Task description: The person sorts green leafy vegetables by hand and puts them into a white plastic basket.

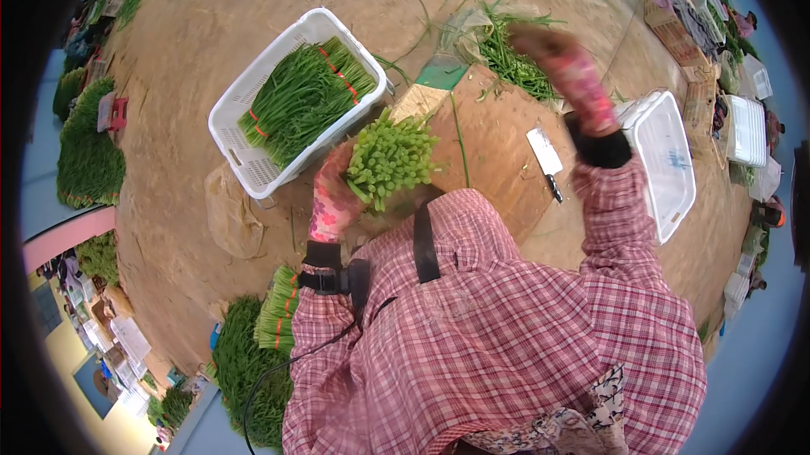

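My left hand point(331, 189), in a pink flowered sleeve cuff, is closed round a thick bunch of garlic chives point(392, 158), cut stalk ends facing up. Just left of it, a white plastic crate point(245, 172) holds green bundles point(308, 92) tied with red bands. My right hand point(540, 43) is stretched far forward, smeared by motion, above a heap of loose green trimmings point(516, 67); its fingers cannot be made out. Between my arms lies a wooden board point(498, 160) with a single green leaf on it. A cleaver-like knife point(544, 151) with a black handle rests on its right side.
An empty-looking white crate point(666, 164) stands by my right arm. Behind my left elbow are a banded bundle point(277, 312) and a green pile point(249, 371). A crumpled plastic bag point(234, 215) lies on the brown floor. More crates point(747, 130) line the far right.
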Action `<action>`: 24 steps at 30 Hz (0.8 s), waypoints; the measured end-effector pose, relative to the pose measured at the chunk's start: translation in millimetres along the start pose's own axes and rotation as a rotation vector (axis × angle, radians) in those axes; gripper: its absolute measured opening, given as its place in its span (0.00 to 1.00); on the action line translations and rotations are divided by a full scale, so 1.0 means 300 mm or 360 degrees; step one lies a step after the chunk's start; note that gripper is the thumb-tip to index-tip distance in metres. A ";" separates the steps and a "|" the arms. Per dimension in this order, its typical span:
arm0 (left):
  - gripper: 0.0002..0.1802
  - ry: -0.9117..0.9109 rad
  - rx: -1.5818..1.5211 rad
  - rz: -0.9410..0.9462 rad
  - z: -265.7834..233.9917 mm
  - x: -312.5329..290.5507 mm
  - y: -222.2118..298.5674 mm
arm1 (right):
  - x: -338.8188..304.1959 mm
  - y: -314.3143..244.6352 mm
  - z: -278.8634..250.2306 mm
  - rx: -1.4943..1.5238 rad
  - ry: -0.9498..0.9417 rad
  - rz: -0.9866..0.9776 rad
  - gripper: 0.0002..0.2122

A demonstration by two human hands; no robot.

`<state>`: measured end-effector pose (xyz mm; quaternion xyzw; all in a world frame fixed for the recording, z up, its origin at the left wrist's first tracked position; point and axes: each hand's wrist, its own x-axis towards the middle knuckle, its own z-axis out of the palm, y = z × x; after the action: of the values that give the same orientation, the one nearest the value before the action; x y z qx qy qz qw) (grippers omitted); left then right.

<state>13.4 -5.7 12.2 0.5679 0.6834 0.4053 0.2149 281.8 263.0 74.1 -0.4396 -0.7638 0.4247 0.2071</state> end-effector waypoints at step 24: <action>0.38 -0.0219 -0.0490 -0.0302 0.031 -0.008 -0.010 | -0.052 -0.131 0.182 0.0515 -0.0060 -0.0782 0.04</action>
<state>19.2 -5.0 3.9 0.4876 0.6477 0.4431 0.3826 232.6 214.3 77.4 -0.1948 -0.7734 0.4863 0.3571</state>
